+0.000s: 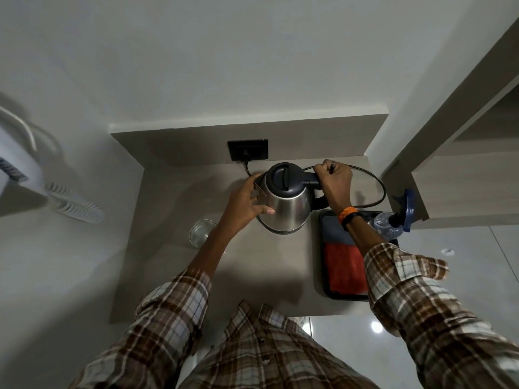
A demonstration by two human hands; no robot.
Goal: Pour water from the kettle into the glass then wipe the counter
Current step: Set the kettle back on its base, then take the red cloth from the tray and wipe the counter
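A steel kettle (286, 204) with a black lid stands on the grey counter (168, 262), below a wall socket. My right hand (335, 183) is closed around its black handle. My left hand (244, 206) lies flat against the kettle's left side, thumb on the steel body. An empty clear glass (200, 233) stands on the counter left of the kettle, partly behind my left forearm. A red cloth (346, 269) and a grey-blue cloth (335, 230) lie in a black tray (323, 265) at the right.
The kettle's black cord (383, 189) loops from the socket (247, 150) behind the kettle to the right. A clear spray bottle (393, 220) with a blue trigger lies at the tray's far right corner. A shelf unit rises at the right; a white hair dryer hangs at the left.
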